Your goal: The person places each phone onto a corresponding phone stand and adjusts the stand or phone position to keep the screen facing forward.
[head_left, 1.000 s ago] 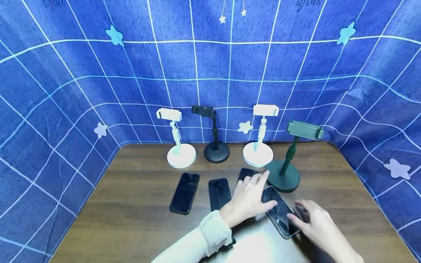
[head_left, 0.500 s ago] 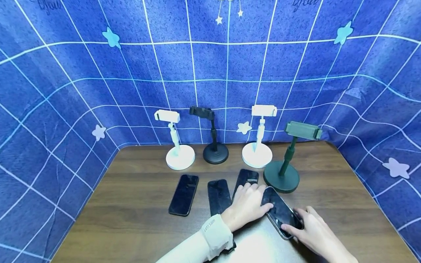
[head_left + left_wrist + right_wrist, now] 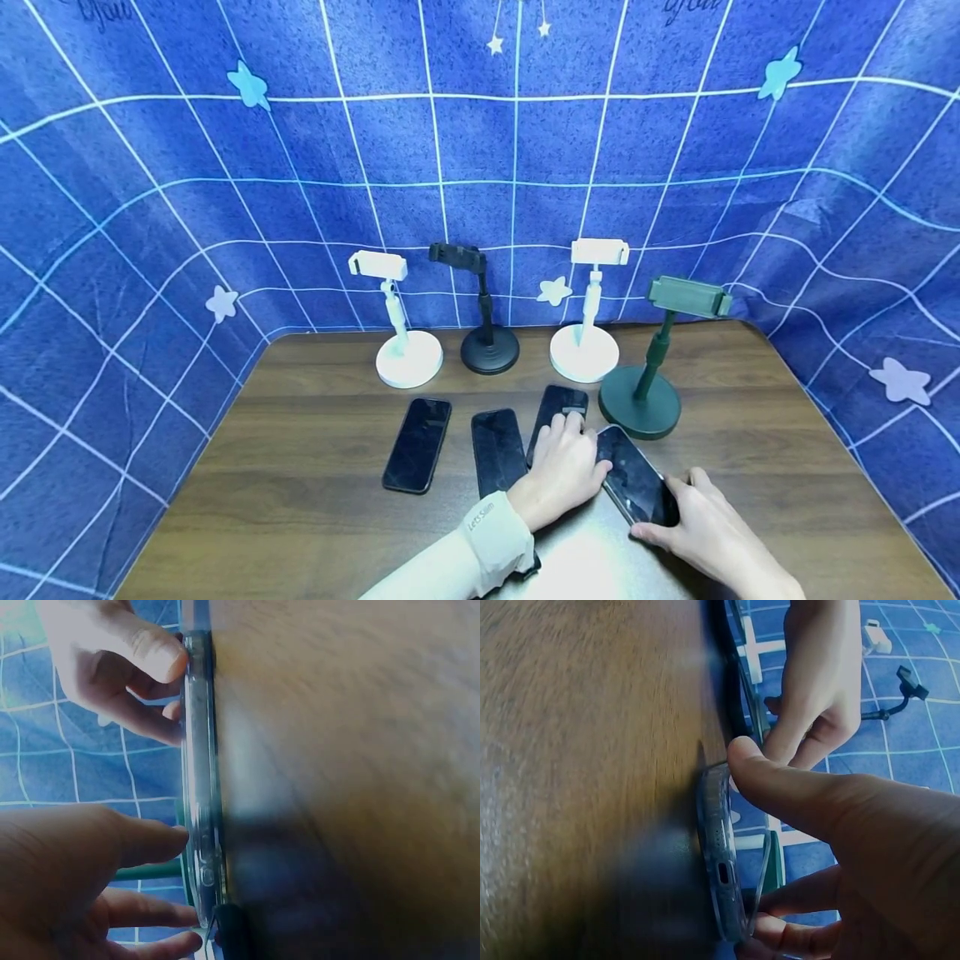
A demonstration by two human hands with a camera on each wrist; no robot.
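Note:
A phone in a clear case (image 3: 633, 479) lies screen up and slanted on the table. My right hand (image 3: 705, 521) grips its near end, thumb on the left edge and fingers at the right edge. In the right wrist view the phone's charging port end (image 3: 721, 862) faces me, and a thin clear curved strip (image 3: 765, 866) shows beside my fingers. My left hand (image 3: 562, 467) touches the phone's far left part with its thumb. Its fingertips lie close to the far corner, over a dark phone (image 3: 551, 408) partly hidden beneath them.
Another dark phone (image 3: 497, 450) runs under my left wrist; a further phone (image 3: 417, 446) lies to its left. Behind stand a left white phone stand (image 3: 408, 358), a black stand (image 3: 490, 348), a right white stand (image 3: 585, 352) and a green stand (image 3: 641, 400), before a blue gridded cloth (image 3: 472, 133).
My left hand's outstretched fingers have drawn in toward the phone's far corner. My right thumb has moved from over the screen to the phone's left edge, and that hand now grips the phone.

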